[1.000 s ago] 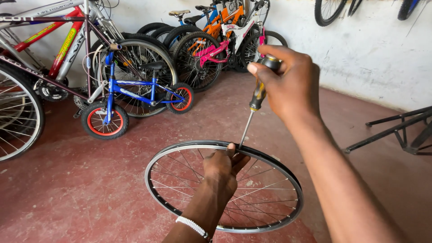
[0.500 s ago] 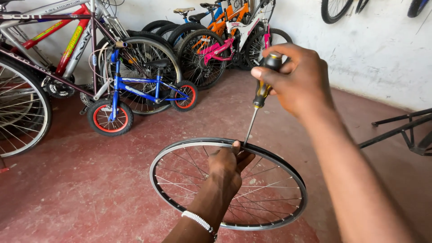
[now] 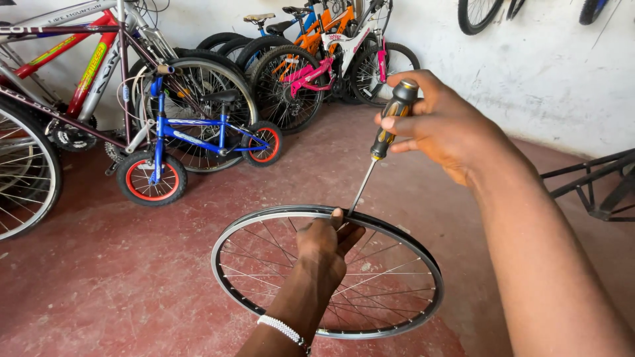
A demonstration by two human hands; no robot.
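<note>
A bare spoked bicycle rim (image 3: 261,314) hangs in front of me, above the red floor. My left hand (image 3: 325,246) grips its far edge from inside; a white bead bracelet sits on that wrist. My right hand (image 3: 444,125) holds a screwdriver (image 3: 388,129) with a black and orange handle, raised above the rim. Its thin shaft slants down, and the tip meets the rim's top edge right beside my left fingers.
A small blue child's bicycle (image 3: 188,145) with red-rimmed wheels stands at left. Larger bikes (image 3: 73,73) lean behind it, and several more (image 3: 317,53) line the white back wall. A dark metal frame (image 3: 595,185) lies at right. Wheels hang at top right.
The view has shifted slightly, so the rim and hands sit a little lower and further right. The screwdriver tip stays at the rim edge, and both grips are unchanged.
</note>
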